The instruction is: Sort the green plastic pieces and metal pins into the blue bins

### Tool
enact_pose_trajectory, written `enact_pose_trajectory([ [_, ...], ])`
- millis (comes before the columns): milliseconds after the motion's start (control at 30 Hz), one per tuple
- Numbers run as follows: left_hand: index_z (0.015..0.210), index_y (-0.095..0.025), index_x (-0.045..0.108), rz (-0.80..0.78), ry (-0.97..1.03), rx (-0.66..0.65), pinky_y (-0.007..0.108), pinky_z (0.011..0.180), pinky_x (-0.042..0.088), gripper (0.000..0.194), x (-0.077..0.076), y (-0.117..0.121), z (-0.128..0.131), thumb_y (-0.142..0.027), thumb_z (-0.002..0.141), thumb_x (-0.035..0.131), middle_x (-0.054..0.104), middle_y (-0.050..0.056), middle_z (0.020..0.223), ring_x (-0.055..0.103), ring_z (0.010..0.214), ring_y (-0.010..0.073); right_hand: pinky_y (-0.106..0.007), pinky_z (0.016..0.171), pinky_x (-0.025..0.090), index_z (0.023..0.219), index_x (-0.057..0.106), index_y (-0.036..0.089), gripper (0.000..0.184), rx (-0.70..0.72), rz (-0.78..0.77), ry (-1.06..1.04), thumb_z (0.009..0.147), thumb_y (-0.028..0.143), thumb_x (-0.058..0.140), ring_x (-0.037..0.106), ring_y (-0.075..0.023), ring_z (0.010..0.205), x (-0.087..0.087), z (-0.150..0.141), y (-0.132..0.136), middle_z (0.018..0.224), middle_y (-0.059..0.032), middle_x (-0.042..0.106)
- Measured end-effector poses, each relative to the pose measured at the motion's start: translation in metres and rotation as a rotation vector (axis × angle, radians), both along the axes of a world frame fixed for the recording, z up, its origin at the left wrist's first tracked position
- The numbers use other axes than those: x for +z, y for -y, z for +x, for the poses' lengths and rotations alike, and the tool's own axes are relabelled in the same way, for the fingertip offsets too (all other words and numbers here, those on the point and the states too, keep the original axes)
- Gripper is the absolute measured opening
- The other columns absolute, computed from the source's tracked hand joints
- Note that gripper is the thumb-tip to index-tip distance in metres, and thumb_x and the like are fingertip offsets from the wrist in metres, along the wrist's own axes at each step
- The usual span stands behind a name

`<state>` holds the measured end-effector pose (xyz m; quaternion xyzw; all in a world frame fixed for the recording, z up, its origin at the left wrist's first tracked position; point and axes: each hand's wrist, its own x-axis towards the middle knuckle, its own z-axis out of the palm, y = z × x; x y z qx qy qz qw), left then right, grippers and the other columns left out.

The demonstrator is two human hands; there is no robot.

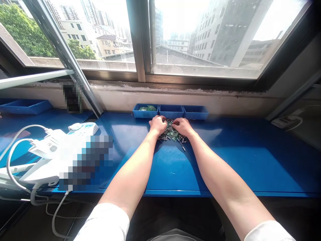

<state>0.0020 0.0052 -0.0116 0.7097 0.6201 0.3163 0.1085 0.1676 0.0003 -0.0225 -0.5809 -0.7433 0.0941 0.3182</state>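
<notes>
A pile of small dark metal pieces that look like screws (164, 136) lies on the blue table, mixed with small green packets or pieces (173, 135). My left hand (158, 125) is at the left side of this pile, fingers curled inward and touching it. Opposite it, my right hand (182, 127) reaches into the right side, its fingertips bent together. What either hand pinches is too small to make out. One longer dark piece (182, 146) sticks out of the pile toward me.
Three joined blue bins (171, 111) stand behind the pile against the wall; the left one holds green pieces (151, 108). To the left are white power strips (85, 128) with plugs and cables, beside a blurred dark object (87, 160). Another blue tray (30, 106) sits far left.
</notes>
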Motion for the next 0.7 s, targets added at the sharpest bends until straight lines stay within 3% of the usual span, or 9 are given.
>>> enact_pose_trajectory([
  [400,0.102,-0.024,0.067,0.067,-0.121,-0.108,0.038,0.099,0.032,0.032,0.009,0.013,0.008,-0.024,0.082,0.042,0.062,0.006,0.118,0.049,0.116,0.0244,-0.029,0.085,0.042,0.087,0.072,0.021,0.019,0.039,0.08,0.16,0.083,0.025,0.053,0.058,-0.0212,0.094,0.004,-0.007,0.002,0.091,-0.0076,0.069],
  [567,0.098,-0.023,0.068,0.128,-0.155,-0.23,0.04,0.099,0.031,0.03,0.006,0.014,0.008,-0.021,0.082,0.043,0.065,0.007,0.111,0.051,0.114,0.0242,-0.029,0.084,0.043,0.092,0.071,0.022,0.021,0.073,0.056,0.101,0.08,0.022,0.055,0.059,-0.0208,0.092,0.002,-0.006,0.002,0.092,-0.0067,0.069],
  [700,0.097,-0.023,0.068,0.121,-0.156,-0.236,0.041,0.098,0.031,0.029,0.004,0.013,0.008,-0.022,0.082,0.044,0.065,0.007,0.109,0.052,0.112,0.0247,-0.028,0.082,0.043,0.085,0.072,0.021,0.017,0.068,0.033,0.067,0.078,0.022,0.057,0.06,-0.0198,0.088,0.001,-0.005,-0.001,0.087,-0.0056,0.07],
])
